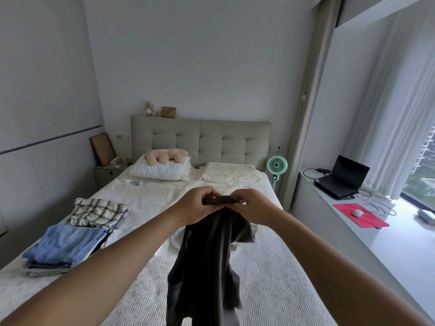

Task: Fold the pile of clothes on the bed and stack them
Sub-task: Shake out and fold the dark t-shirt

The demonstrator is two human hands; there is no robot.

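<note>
A dark grey garment (207,267) hangs in the air over the bed (270,267). My left hand (193,205) and my right hand (254,205) pinch its top edge side by side, close together. Its lower part droops toward the mattress. Behind it a white piece of clothing (175,241) lies crumpled on the bed, partly hidden. At the left edge of the bed a stack of folded clothes with a blue top piece (63,248) sits beside a second stack topped by a checked cloth (96,212).
Two pillows (162,171) and a plush toy (164,155) lie at the headboard. A small grey item (136,183) lies near the pillows. A green fan (276,167) stands right of the bed. A window ledge carries a laptop (341,182) and a red mat (360,215).
</note>
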